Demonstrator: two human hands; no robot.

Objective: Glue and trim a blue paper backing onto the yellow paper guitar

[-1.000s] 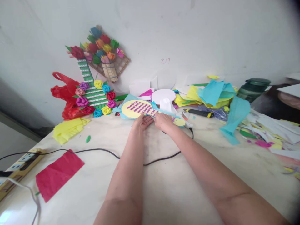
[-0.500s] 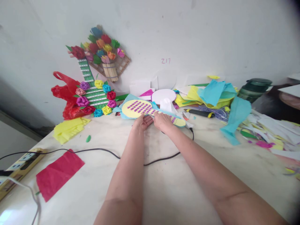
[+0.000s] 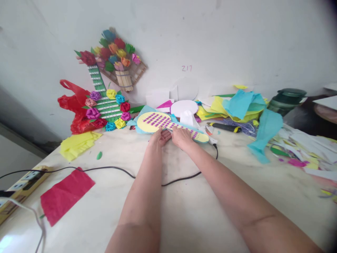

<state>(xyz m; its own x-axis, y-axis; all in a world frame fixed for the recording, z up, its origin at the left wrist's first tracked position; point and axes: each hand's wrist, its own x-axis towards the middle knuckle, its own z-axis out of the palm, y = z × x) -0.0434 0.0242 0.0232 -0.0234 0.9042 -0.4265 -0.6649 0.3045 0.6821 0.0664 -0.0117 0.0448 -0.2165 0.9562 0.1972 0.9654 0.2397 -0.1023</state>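
Observation:
A yellow racket-shaped paper cutout (image 3: 143, 123) woven with purple strips lies slanted at the middle of the table, light blue paper (image 3: 140, 131) showing beneath it. My left hand (image 3: 160, 137) is palm up at its near edge, thumb against the edge and the other fingers extended below; it appears to steady the piece. Beside it, my right hand (image 3: 181, 137) is closed at the cutout's narrow part, fingertips pinched together near the edge. Something thin and pale shows at those fingertips, too small to name.
Behind the cutout is a white oval piece (image 3: 184, 108). A box cutter (image 3: 225, 127) and paper scraps (image 3: 313, 147) lie to the right. A black cord (image 3: 181, 180) crosses the table; a power strip (image 3: 23, 186) and red paper (image 3: 67, 196) lie at left, paper-flower crafts (image 3: 107, 109) behind.
My right hand has shifted very slightly left along the cutout's edge. The left hand and the cutout look the same.

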